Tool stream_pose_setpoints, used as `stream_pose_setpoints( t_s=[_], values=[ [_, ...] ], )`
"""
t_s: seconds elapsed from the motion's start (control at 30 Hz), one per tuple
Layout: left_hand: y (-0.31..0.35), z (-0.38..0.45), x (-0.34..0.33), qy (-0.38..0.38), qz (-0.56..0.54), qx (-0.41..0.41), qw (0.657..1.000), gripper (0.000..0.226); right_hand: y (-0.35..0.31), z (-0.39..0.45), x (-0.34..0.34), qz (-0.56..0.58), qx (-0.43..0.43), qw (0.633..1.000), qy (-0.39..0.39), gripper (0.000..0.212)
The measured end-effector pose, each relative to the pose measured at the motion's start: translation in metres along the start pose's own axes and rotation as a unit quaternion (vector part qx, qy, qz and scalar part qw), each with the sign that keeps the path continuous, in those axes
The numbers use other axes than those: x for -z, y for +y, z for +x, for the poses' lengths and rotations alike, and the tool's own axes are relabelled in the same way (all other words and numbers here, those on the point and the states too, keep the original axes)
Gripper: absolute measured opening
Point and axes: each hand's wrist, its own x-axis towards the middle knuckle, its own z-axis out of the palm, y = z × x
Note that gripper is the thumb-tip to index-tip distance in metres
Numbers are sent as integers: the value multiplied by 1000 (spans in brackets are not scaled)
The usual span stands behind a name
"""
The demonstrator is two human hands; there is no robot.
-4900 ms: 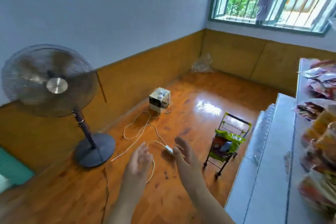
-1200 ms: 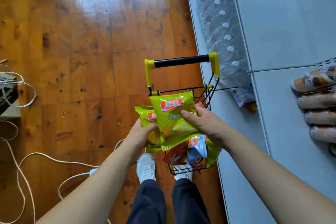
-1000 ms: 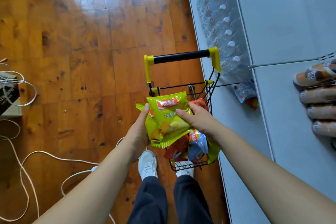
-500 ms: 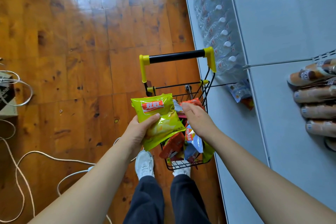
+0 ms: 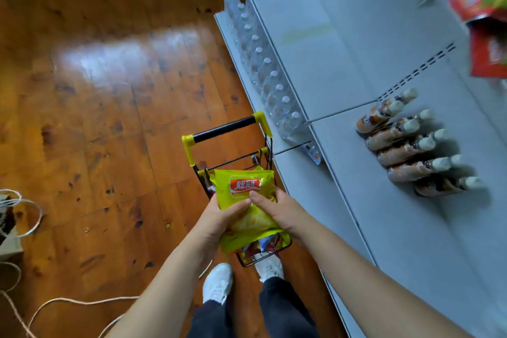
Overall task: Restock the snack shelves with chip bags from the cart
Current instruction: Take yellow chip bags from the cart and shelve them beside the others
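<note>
A yellow-green chip bag (image 5: 247, 200) with a red logo is held above a small black wire cart (image 5: 263, 251) with a yellow-and-black handle (image 5: 225, 129). My left hand (image 5: 219, 219) grips the bag's left side, thumb across its front. My right hand (image 5: 279, 211) grips its right side, thumb on the front too. More bags (image 5: 260, 245), red and blue, show in the cart under the held bag. The grey shelf unit (image 5: 397, 228) stands right of the cart.
Brown bottles with white caps (image 5: 411, 145) lie in a row on the middle shelf. Clear water bottles (image 5: 263, 68) line the bottom shelf. Red snack bags (image 5: 482, 8) sit at upper right. White cables (image 5: 24, 228) lie on the wooden floor at left. My shoes (image 5: 219, 282) stand by the cart.
My right hand has come back onto the yellow-green bag, so both hands hold it. The bag sits higher, over the cart. The view has tilted up toward the shelves.
</note>
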Motion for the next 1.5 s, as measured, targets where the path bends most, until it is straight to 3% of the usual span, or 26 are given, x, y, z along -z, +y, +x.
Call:
stream_pose_setpoints(
  t_s=[0.2,0.33,0.47,0.6,0.77,0.87,0.97,1.1,1.23,1.33,1.43,1.5],
  values=[
    [67,-93,-51,-131,-14,95,987,48,-36,-122,12,102,48,988,103,63],
    [86,-153,-89,-169,68,53,982,36,-45,-219,18,192,72,966,160,51],
    [86,-212,-147,-198,171,37,964,36,-32,-319,32,237,99,939,229,71],
    [58,-279,-219,-244,237,23,940,34,0,-424,49,252,131,908,308,55],
    [-24,-367,-300,-322,326,18,889,29,89,-549,61,318,139,845,408,38],
    [-96,-422,-337,-366,394,30,842,38,163,-625,54,357,130,798,467,29],
    [-178,-478,-370,-413,448,54,791,32,241,-699,43,380,102,750,531,22],
    [-281,-546,-415,-485,496,63,718,40,341,-786,28,398,73,672,621,46],
    [-363,-608,-457,-545,515,45,660,71,412,-857,18,459,78,577,671,35],
    [-414,-638,-486,-577,540,31,612,88,452,-892,21,480,81,523,700,46],
    [-460,-655,-520,-602,564,5,565,86,487,-917,33,510,78,467,718,35],
    [-490,-663,-546,-613,571,0,547,71,509,-929,48,521,67,438,730,36]
  ],
)
